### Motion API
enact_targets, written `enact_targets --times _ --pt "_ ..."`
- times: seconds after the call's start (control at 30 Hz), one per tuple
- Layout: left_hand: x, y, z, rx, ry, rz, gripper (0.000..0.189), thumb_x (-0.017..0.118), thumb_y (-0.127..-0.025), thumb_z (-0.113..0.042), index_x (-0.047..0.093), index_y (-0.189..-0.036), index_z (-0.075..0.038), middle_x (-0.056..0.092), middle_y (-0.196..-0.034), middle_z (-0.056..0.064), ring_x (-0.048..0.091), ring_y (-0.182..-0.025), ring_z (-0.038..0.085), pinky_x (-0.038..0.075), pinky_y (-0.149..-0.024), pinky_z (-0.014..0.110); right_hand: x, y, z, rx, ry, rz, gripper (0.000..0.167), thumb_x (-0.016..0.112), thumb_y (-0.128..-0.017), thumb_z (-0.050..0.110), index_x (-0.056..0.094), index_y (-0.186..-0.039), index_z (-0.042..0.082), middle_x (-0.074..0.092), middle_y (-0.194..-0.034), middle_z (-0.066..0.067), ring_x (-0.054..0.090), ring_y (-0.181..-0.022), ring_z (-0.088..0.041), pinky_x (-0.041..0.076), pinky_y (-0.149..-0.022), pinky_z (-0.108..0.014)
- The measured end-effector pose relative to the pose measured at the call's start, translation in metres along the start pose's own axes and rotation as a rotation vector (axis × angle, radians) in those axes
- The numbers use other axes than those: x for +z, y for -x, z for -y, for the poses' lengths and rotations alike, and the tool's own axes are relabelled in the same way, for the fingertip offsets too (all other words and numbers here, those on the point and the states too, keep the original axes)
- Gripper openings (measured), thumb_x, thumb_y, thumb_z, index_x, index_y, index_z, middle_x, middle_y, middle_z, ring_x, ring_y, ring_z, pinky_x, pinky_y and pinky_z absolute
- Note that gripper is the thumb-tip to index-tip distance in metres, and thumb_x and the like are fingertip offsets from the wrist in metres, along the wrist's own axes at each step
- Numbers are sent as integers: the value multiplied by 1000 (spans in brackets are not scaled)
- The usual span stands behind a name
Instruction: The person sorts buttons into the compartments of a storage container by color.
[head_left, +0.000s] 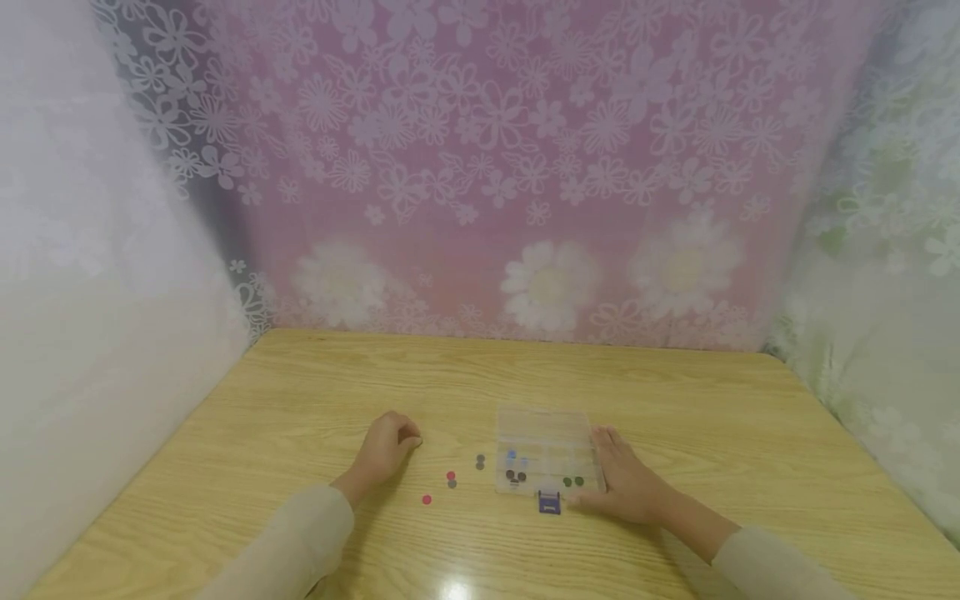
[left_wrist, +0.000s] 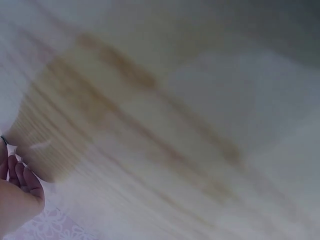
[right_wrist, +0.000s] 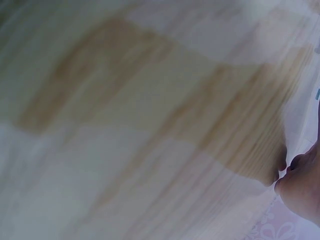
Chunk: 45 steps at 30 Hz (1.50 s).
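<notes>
A clear plastic box (head_left: 545, 450) with inner dividers lies on the table, a dark purple latch (head_left: 550, 502) sticking out at its front. Inside show blue pieces (head_left: 512, 456), black discs (head_left: 516, 476) and dark green discs (head_left: 573, 482). My right hand (head_left: 630, 479) holds the box's right front corner, thumb at the front edge, fingers along the side. Left of the box, my left hand (head_left: 386, 446) has curled fingers, the thumb and fingertips pinching a small dark disc (left_wrist: 4, 140), mostly hidden. Between hand and box lie red discs (head_left: 427, 499) and grey discs (head_left: 480, 462).
The wooden table (head_left: 360, 367) reaches back to a pink flowered curtain (head_left: 517, 167). Pale curtains (head_left: 97, 292) hang along both sides. Light reflects off the table's front (head_left: 455, 587).
</notes>
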<state>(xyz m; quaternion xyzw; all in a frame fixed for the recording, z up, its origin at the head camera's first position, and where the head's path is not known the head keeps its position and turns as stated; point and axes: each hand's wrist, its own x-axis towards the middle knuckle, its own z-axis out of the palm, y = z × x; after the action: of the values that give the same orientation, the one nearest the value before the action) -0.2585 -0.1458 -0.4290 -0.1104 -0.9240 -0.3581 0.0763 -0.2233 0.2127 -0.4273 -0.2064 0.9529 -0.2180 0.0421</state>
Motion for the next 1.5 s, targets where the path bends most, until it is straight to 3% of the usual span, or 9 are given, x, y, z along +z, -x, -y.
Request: enact_targets --times 0.17,0.4,0.87,1.5 --pt "2 0 2 7 -19 -10 8 67 -81 -5 64 -79 2 60 -79 6 50 -73 14 43 -65 25 0 1 0 -8 -10 0 109 61 -79 59 10 -142 -14 9 -148 -36 6 -136 -53 15 -107 -64" --pt "2 1 0 -35 27 -3 5 66 -82 -3 62 -80 0 58 -79 6 47 -72 13 40 -63 23 2 1 -1 -15 6 -13 109 62 -78 58 11 -141 -15 11 -147 -36 8 -136 -53 16 -107 -63" --pt "-1 1 -2 -50 49 -12 9 59 -87 -2 65 -82 3 59 -77 8 47 -69 13 38 -59 21 3 1 0 -8 11 -18 109 62 -78 59 13 -141 -16 12 -147 -36 9 -136 -53 15 -107 -63" --pt "5 3 -19 3 105 -39 7 61 -85 -2 66 -80 2 64 -80 9 54 -73 15 45 -64 26 -1 1 2 -3 -1 -3 108 61 -79 59 11 -142 -14 10 -148 -36 7 -136 -52 15 -107 -63"
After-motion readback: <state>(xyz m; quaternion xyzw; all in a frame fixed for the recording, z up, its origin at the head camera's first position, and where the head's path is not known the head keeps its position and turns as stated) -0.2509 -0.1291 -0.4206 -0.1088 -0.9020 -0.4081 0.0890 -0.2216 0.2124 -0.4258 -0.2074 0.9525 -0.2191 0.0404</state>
